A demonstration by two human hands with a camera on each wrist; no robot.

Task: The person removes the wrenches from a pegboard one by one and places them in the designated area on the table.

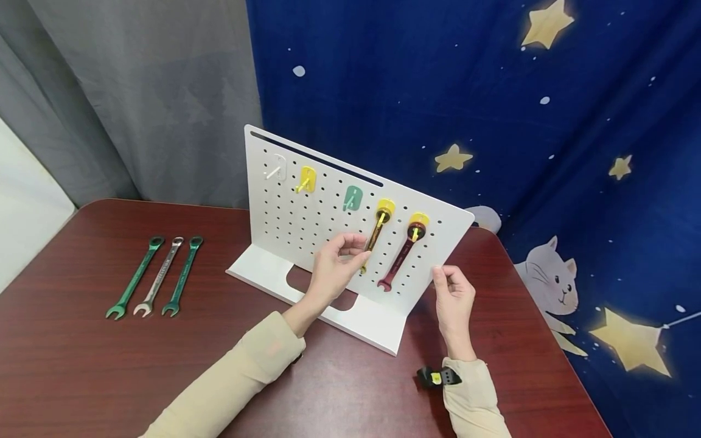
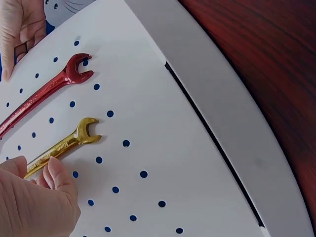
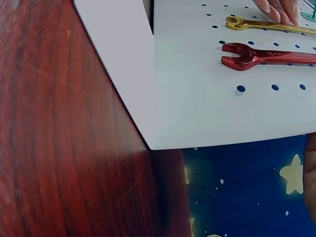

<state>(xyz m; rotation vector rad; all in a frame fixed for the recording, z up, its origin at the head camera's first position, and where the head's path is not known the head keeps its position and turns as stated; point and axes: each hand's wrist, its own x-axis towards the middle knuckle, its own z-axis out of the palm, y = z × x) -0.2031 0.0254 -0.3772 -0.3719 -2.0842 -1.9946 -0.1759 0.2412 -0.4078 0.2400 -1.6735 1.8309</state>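
A gold combination wrench (image 1: 376,233) hangs by its ring end from a yellow hook (image 1: 386,206) on a white pegboard (image 1: 453,233). My left hand (image 1: 332,267) pinches its shank between thumb and fingers; the open end (image 2: 88,132) shows past them in the left wrist view. Just right of it a dark red wrench (image 1: 398,261) hangs from another yellow hook (image 1: 419,219), untouched. At the board's right edge my right hand (image 1: 456,302) grips the panel, thumb on the front; its other fingertips are partly hidden behind.
Two green wrenches and a silver wrench (image 1: 160,277) lie side by side on the reddish-brown table (image 1: 66,359) at left. White (image 1: 278,168), yellow (image 1: 306,180) and green (image 1: 353,198) hooks project from the board's upper part. A star-patterned blue curtain (image 1: 350,73) hangs behind.
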